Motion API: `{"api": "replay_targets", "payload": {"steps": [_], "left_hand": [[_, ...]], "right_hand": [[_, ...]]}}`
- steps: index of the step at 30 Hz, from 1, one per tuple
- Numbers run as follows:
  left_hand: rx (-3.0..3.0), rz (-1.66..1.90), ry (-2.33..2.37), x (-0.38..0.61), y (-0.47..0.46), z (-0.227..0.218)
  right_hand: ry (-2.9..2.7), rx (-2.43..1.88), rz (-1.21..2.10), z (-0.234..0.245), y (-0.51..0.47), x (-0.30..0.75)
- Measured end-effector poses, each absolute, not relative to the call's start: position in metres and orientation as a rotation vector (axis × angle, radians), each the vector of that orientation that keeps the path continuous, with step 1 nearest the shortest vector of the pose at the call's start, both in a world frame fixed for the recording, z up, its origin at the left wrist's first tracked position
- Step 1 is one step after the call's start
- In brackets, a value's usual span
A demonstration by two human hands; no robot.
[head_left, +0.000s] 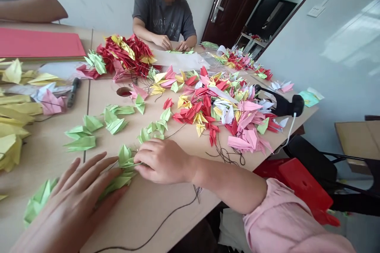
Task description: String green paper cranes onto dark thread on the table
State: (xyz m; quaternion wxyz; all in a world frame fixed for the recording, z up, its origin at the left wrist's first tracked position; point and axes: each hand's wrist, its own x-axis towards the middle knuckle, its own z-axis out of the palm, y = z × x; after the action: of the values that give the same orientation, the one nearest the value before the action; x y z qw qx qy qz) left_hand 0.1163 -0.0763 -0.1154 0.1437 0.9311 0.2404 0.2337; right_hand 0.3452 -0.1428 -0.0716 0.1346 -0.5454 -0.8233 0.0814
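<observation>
- Left hand (78, 195): facing palm-down at 7 o'clock, fingers pointing toward 1 o'clock
- Right forearm (228, 185): slanting across from 4 o'clock
- Right hand (166, 162): pointing toward 9 o'clock, thumb and forefinger pinching

Matt paper with crisp creases makes up the folded green pieces (124, 153) and the heaped red, pink, yellow and white ones (204, 104), and the flat pink sheets (38, 43) look like smooth, matt paper too. The tabletop (160, 193) is smooth and wood-toned; the red stool-like object (305, 182) reads as shiny plastic, and the box (358, 140) as dull brown cardboard. The pink sleeve (285, 213) is soft matt cloth, the door handle (217, 9) bright metal, the door (234, 0) dark, wood-like and smooth.
</observation>
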Motion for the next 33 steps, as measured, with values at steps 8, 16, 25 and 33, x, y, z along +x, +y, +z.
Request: {"api": "replay_targets", "payload": {"steps": [8,16,25,33], "left_hand": [[2.898,0.541,0.705,0.118,-0.086,-0.093],[2.818,0.474,0.804,0.119,-0.093,-0.08],[2.839,0.589,0.889,0.117,-0.097,-0.079],[2.855,1.133,1.283,0.1,-0.068,-0.019]], "right_hand": [[-2.27,-1.472,0.231,-0.065,-0.15,0.353],[-2.234,-1.426,0.282,-0.063,-0.154,0.356],[-2.13,-1.384,0.248,-0.063,-0.154,0.359],[-1.939,-1.338,0.15,-0.069,-0.152,0.366]]}}
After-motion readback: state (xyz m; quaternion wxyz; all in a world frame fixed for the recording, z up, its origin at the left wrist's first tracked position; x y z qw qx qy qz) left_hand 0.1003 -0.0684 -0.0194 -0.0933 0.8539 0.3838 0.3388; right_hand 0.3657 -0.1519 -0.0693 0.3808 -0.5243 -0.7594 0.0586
